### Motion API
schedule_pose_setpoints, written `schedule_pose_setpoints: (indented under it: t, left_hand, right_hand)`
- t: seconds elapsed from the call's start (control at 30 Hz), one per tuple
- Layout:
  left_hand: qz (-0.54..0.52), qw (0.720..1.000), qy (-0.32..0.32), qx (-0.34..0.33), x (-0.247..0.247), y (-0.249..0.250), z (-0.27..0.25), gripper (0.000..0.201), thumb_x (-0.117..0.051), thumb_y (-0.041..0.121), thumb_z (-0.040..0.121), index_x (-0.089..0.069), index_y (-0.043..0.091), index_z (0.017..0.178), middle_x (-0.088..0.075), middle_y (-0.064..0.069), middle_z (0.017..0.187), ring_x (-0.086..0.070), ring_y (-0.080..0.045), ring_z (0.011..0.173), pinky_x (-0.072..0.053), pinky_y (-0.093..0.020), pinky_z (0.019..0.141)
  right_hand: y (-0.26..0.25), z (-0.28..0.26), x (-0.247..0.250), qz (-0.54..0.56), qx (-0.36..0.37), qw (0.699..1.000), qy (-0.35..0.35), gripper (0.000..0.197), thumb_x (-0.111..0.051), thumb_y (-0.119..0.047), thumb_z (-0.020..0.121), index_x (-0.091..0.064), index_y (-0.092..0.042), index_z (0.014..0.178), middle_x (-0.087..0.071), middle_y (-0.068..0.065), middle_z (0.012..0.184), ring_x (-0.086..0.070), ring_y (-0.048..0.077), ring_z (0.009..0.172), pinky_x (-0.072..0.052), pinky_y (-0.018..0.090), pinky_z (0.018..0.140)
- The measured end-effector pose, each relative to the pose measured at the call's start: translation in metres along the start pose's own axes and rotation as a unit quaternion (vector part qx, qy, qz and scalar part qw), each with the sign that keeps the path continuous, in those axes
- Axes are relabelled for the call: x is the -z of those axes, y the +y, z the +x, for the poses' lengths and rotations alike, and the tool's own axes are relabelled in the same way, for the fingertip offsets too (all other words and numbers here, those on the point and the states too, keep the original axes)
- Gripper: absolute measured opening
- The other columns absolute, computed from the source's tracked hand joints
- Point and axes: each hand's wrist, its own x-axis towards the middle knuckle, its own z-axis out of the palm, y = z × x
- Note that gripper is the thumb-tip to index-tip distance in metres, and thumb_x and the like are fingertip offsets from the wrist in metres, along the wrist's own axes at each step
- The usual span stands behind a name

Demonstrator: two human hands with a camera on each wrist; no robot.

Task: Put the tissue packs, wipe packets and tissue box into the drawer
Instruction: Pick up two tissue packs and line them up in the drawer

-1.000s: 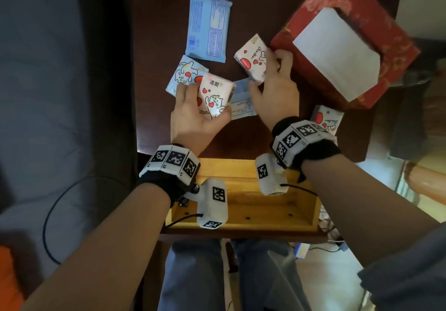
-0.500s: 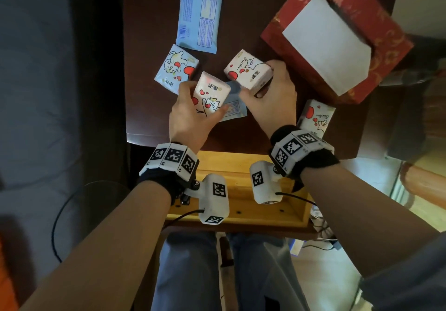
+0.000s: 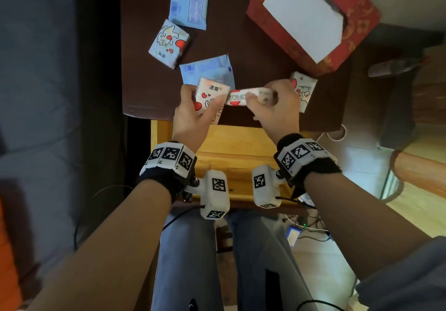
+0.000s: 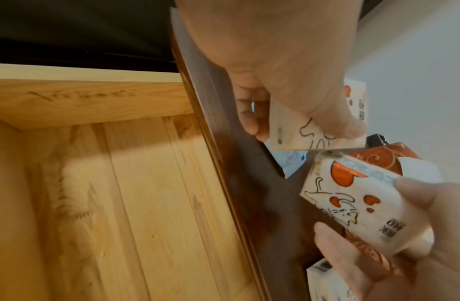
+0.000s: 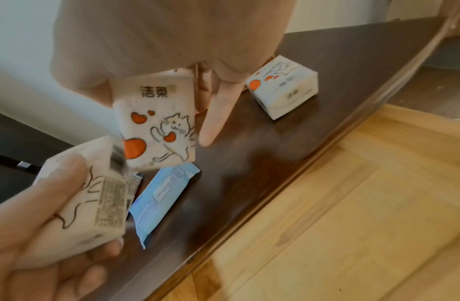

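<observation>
Lifting both packs clear of the table, you gripped one tissue pack (image 3: pixel 210 99) per hand — left hand (image 3: pixel 193 115), right hand (image 3: pixel 277 110) — above the empty drawer (image 3: pixel 241 141).

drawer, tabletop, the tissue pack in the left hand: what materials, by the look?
Drawer: pale unfinished-looking wood, probably pine; plank seams, grain and small knots show, matte.
Tabletop: dark brown, smooth and semi-glossy, with soft reflections; stained wood or veneer, cannot tell which.
Tissue pack gripped by the left hand: thin printed plastic film over soft tissue, likely; faint sheen, rounded corners.
</observation>
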Motion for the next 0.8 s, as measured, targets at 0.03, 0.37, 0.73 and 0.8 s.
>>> schedule_pose_setpoints:
  t: [0.03,0.37,0.73,0.8]
  left_hand:
    - [-0.018,1.000,-0.004,-0.002,0.001,-0.002,-0.007,0.035,-0.062,0.037,0.085,-0.042,0.016,0.105,-0.065,0.006,0.087,-0.067,-0.005,0.076,-0.054,-0.020,0.060]
    - [-0.055,0.994,-0.078,0.048,0.022,-0.048,-0.053,0.032,-0.062,0.026,0.086,-0.047,0.013,0.110,-0.063,0.005,0.089,-0.065,-0.011,0.079,-0.052,-0.019,0.058]
    - [-0.048,0.984,-0.084,0.151,0.032,-0.151,-0.092,0.016,-0.044,0.035,0.091,-0.047,0.026,0.104,-0.056,-0.014,0.121,-0.059,-0.023,0.106,-0.050,-0.045,0.096]
    - [-0.029,0.984,-0.077,0.157,0.030,-0.167,-0.090,0.018,-0.045,0.037,0.088,-0.047,0.029,0.103,-0.056,-0.012,0.124,-0.057,-0.024,0.111,-0.048,-0.047,0.099]
  right_hand:
    - [0.001,-0.006,0.001,0.020,-0.023,0.999,-0.021,0.035,-0.067,-0.038,0.068,-0.057,-0.007,0.082,-0.059,0.008,0.085,-0.063,0.020,0.074,-0.052,0.028,0.058]
    - [0.021,-0.072,-0.015,0.059,-0.074,0.991,-0.097,0.025,-0.069,-0.027,0.078,-0.056,-0.006,0.084,-0.048,-0.008,0.060,-0.059,0.020,0.049,-0.056,0.039,0.055]
    - [0.075,-0.132,-0.083,-0.037,-0.088,0.976,-0.197,0.037,-0.066,-0.033,0.082,-0.062,0.003,0.090,-0.072,0.016,0.086,-0.061,0.010,0.054,-0.048,0.013,0.046]
    - [0.086,-0.133,-0.094,-0.052,-0.081,0.972,-0.214,0.031,-0.064,-0.030,0.084,-0.063,-0.001,0.097,-0.072,0.016,0.092,-0.066,0.015,0.064,-0.051,0.014,0.050]
